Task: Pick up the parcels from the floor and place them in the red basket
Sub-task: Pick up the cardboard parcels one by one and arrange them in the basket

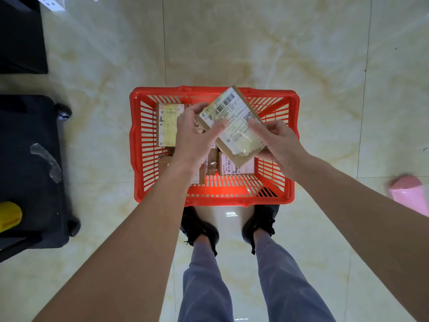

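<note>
Flat parcel (233, 125) held tilted above the red basket (294, 145), long axis toward its far-left corner; left hand (195, 135) and right hand (277, 141) both clamp it.

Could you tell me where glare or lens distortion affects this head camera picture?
Head view: glare whitens the glossy floor between the shoes and washes out the label on the held parcel; wide-angle distortion bows the red basket rim and stretches both forearms.

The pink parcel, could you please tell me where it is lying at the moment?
In the head view, the pink parcel lies on the pale marble floor at the right edge, outside the red plastic basket, beyond the person's right forearm.
</note>
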